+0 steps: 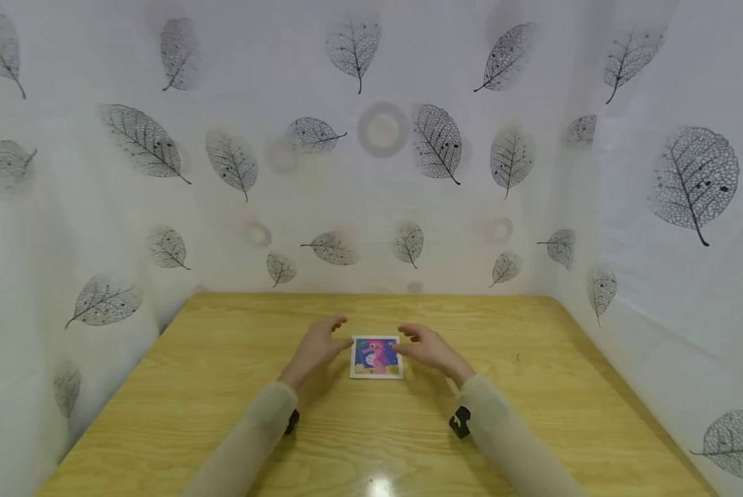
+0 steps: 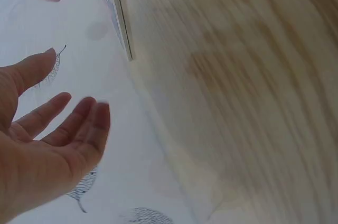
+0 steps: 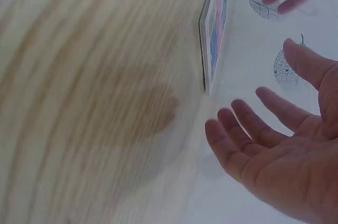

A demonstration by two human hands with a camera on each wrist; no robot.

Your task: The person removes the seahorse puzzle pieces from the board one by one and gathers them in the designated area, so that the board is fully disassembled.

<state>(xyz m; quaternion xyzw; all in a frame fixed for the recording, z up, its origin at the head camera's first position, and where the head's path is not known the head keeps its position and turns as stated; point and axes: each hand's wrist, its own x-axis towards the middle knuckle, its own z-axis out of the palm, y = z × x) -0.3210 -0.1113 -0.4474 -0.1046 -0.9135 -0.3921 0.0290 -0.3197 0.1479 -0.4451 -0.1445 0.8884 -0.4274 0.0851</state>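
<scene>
A square picture board [image 1: 376, 357] with a pink seahorse is laid flat on the table [image 1: 179, 414], midway between its left and right edges and well in from its far edge. It is flanked by the left hand [image 1: 317, 348] and the right hand [image 1: 432, 351], both raised above the table with fingers loosely bent; nothing is grasped by either. Leaf-printed white sheeting [image 1: 384, 200] is hung beyond the far edge.

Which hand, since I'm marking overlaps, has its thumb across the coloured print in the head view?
The right hand: its thumb overlaps the coloured print, whereas the left hand has its thumb only at the white border.
</scene>
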